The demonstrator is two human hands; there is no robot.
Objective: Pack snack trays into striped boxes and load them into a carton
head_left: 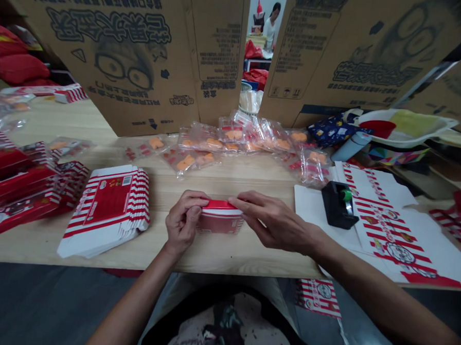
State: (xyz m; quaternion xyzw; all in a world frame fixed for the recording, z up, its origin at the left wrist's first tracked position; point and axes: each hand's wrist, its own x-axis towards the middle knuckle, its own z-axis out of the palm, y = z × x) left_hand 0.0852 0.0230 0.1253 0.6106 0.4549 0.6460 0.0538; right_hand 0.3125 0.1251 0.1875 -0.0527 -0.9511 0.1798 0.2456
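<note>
The person is holding a small red-and-white carton [220, 218] on the wooden table [229, 257], at lower centre of the frame, with the left hand [183, 219] curled and pinching the carton's left end while the right hand [270, 221] is stretching its fingers along the red top edge. A stack of flat striped cartons [107, 212] is sitting just left of the hands, a black tape dispenser [339, 205] is standing right of them beside an unfolded striped carton sheet [397, 243], and clear packets of orange pieces [232, 141] are lying beyond.
</note>
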